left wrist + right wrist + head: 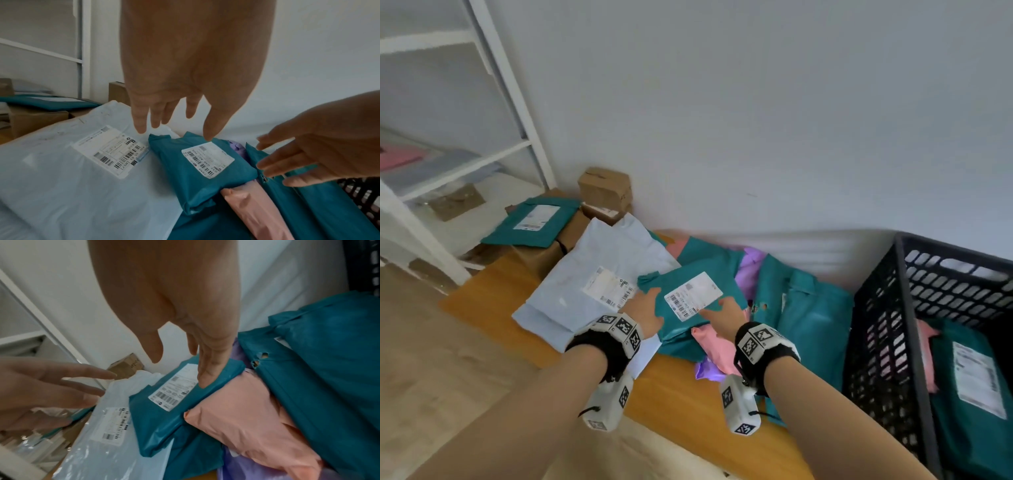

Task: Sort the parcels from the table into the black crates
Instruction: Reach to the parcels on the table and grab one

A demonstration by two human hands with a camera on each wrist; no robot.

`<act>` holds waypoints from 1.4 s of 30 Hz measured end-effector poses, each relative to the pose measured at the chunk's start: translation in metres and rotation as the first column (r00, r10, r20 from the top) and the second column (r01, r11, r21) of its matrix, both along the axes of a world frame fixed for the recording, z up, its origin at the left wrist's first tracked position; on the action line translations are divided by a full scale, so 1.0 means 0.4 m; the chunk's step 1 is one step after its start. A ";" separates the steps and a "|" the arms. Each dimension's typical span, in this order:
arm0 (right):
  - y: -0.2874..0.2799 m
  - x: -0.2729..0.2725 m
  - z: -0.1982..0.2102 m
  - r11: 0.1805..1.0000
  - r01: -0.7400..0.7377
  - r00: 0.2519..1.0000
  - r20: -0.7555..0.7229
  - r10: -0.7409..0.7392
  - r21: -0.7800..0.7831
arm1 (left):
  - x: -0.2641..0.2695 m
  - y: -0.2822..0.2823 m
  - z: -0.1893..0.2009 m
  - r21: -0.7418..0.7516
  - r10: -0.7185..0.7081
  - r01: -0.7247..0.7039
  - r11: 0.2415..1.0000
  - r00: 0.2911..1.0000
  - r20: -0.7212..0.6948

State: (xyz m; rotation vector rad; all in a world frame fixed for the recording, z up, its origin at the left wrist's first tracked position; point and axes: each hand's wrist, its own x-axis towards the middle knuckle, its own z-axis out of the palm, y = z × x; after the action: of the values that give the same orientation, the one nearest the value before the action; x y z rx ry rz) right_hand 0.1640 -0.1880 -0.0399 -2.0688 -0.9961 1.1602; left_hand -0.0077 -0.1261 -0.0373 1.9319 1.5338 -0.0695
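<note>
A small teal parcel with a white barcode label lies on top of the heap on the wooden table. My left hand hovers at its left edge, fingers straight and pointing down. My right hand is at its right edge; in the right wrist view its fingers rest on the teal parcel and the thumb stands apart in the air. Neither hand grips anything. The black crate stands at the right and holds a labelled teal parcel.
A large pale blue parcel lies left of the teal one, and a pink parcel lies under its right side. More teal parcels and a purple one sit towards the crate. Cardboard boxes and a white shelf are at the back left.
</note>
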 end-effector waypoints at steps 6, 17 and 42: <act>0.026 -0.004 -0.066 0.976 0.178 0.983 0.069 -0.170 -0.129 | 0.015 0.125 -0.018 0.054 -0.115 0.121 0.991 0.989 -0.094; 0.084 -0.094 -0.097 0.880 0.446 0.895 0.106 -0.434 -0.164 | -0.050 0.254 -0.073 -0.203 -0.033 0.016 0.979 0.996 -0.085; 0.158 -0.061 0.018 0.896 0.443 0.860 0.261 -0.438 0.043 | 0.035 0.344 -0.029 -0.205 -0.075 0.162 0.965 0.922 0.379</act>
State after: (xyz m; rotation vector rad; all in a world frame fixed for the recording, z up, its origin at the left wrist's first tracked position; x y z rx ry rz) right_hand 0.1394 -0.1248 -0.0328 -2.3453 -0.5687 0.6702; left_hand 0.0064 0.0113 -0.0490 1.7316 1.1066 0.0575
